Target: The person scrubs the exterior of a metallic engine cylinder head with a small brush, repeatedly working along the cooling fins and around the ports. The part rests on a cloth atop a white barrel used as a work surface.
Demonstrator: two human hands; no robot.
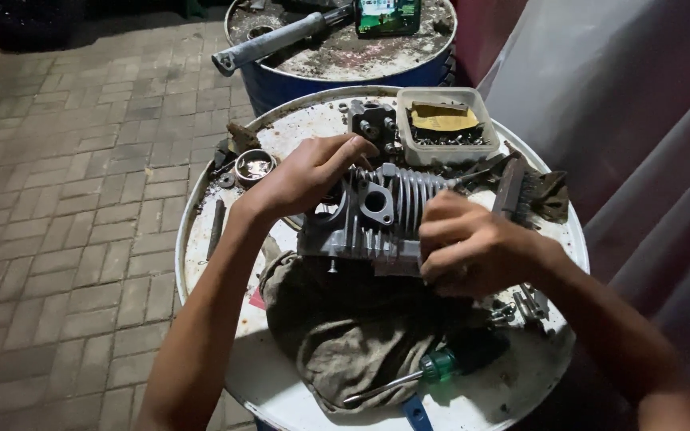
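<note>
While hands (305, 177) hold cylinder (377, 215), rag (337, 319) underlies.

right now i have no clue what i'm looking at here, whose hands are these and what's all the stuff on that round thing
This is one picture from a camera worn on a person's head, looking down at their own two bare hands. There is no machine at work.

The round surface is the white top of a drum, used as a table. A second, blue drum stands behind it.

Both hands are on a grey finned engine part. The left hand rests on its far left end; the right hand grips its near right edge. The part sits on a dirty rag.

Around it lie a green-handled screwdriver, a white tray of small screws, a wire brush, a small round cup and loose metal bits.
</note>
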